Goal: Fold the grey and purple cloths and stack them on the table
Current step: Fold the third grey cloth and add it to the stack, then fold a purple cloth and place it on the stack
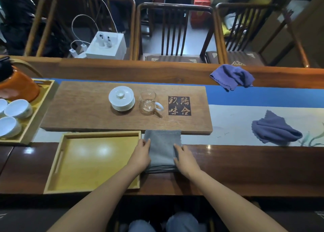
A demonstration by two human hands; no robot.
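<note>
Where the table (245,163) runs out at far left, I see a pale wooden tray (42,109) holding glossy white cups (18,108) and a round orange kettle (17,86) with a dark lid. Next comes a second, shallow yellow-wood tray (94,161), rectangular with a slot handle in its left wall, lying on the polished dark wood. Behind it sits a long matte brown board (87,112) carrying a white lidded bowl (121,98), a clear glass pitcher (148,103) with a white ring handle, and a dark square stamp of characters (179,105). My left hand (141,154) rests with fingers straight on the left edge of the grey cloth (162,149), touching the tray's right wall. The cloth is a soft, napped rectangle, folded in layers that show as stacked edges at its near end, lying flat just in front of the board. My right hand (185,159) presses the cloth's right edge, fingers flat and slightly spread. Under the board runs a smooth blue and cream runner (236,98). Farther right, a slate-purple cloth (275,129) lies crumpled on the cream band, scalloped edge showing. Beyond it, near the table's far edge, a brighter purple cloth (232,77) lies bunched, also scalloped. Dark slatted chairs (175,30) stand behind.
</note>
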